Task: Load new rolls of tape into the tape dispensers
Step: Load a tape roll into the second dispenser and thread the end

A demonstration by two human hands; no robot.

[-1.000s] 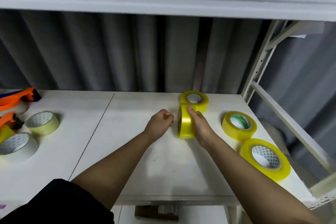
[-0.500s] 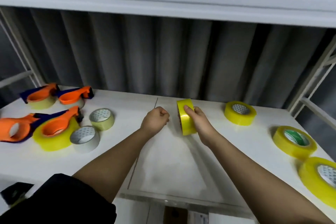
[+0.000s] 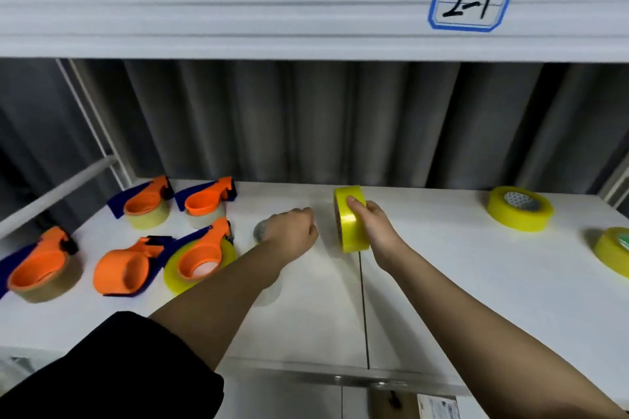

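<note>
- Right hand (image 3: 369,226) grips a yellow tape roll (image 3: 350,219) on edge, centre frame, above the white surface (image 3: 442,282).
- Left hand (image 3: 294,228) is a closed fist holding nothing.
- Orange dispensers (image 3: 200,248) lie at left.

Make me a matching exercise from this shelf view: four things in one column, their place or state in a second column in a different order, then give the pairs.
Things
1. yellow tape roll
2. left hand
3. empty orange dispenser
4. shelf label

States
A. lies on its side, no roll in it
B. reads 2-1, on the upper shelf edge
C. stands on edge, gripped by the right hand
D. curled in a fist, holding nothing visible

Pairs: 1-C, 2-D, 3-A, 4-B
</note>
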